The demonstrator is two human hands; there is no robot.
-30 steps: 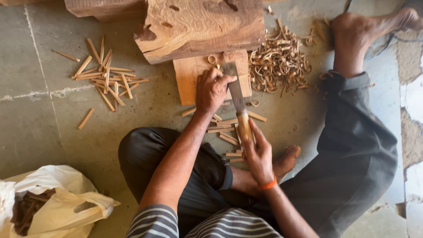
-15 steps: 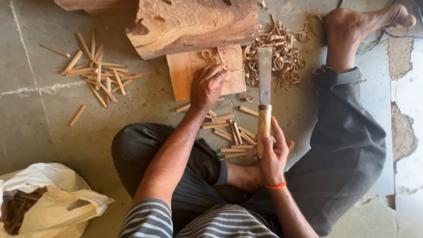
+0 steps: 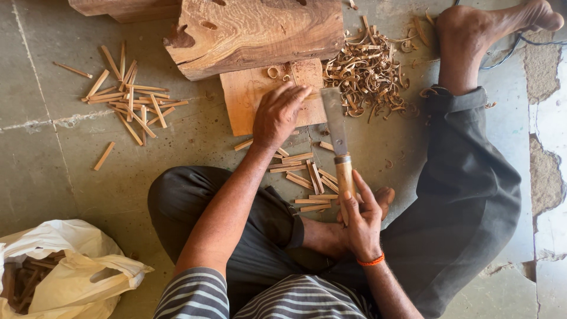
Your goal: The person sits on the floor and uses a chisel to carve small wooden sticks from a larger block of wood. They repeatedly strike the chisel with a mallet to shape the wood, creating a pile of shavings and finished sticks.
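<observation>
Your left hand (image 3: 280, 115): arm extended forward, palm down, fingers curled and pressing at the tips. Your right hand (image 3: 361, 221): drawn close to your lap, grip closed, thumb up, orange band on wrist.

The left hand (image 3: 277, 115) covers whatever small piece it presses on the flat wooden block (image 3: 245, 94), so that piece cannot be made out. The large log (image 3: 254, 32) is cut off by the top edge. The white bag (image 3: 65, 272) runs off the lower left corner, its dark contents unclear.
</observation>
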